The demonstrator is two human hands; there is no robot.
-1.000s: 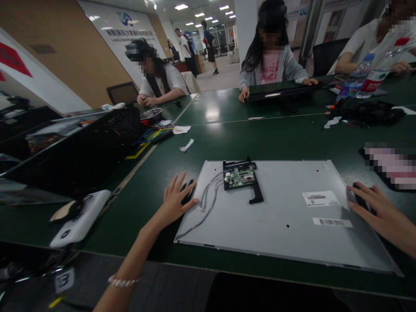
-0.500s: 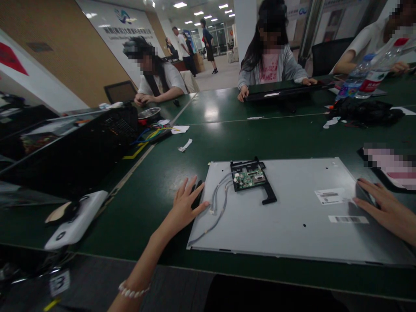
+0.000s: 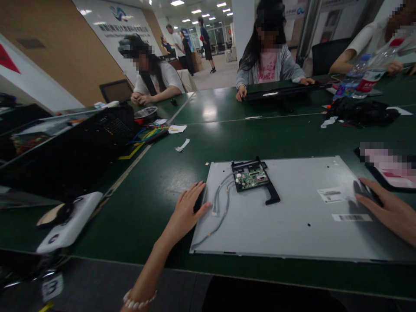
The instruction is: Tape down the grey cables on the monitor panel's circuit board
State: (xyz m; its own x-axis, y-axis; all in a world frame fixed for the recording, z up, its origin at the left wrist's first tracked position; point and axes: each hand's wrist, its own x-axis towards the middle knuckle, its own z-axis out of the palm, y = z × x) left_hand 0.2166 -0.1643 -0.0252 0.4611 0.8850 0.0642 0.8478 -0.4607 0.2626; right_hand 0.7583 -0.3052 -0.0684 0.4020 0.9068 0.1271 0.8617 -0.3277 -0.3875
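A flat LCD display panel (image 3: 286,234) lies with its grey metal back facing up, close to the table's front edge. My left hand (image 3: 188,206) clasps its left edge, thumb on top and fingers together along the side. At the right edge, my right hand (image 3: 388,208) grips the panel with the thumb over the top; some fingertips are hidden. Between the hands, a green circuit board (image 3: 251,178) sits in a black plastic bracket (image 3: 273,193) near the panel's far edge. Grey cables (image 3: 224,210) run from the board towards the near left corner.
A black screen (image 3: 65,160) and a white device (image 3: 69,223) stand left on the green table (image 3: 146,208). A phone (image 3: 390,167) lies beyond my right hand. Paper scraps (image 3: 182,145), bottles (image 3: 352,80) and a black bundle (image 3: 360,112) lie farther back. Several people sit opposite.
The panel has slid slightly right with both hands, leaving a small pale scrap apart from its far left corner. My left fingers have closed from spread to together. The view shifted slightly.
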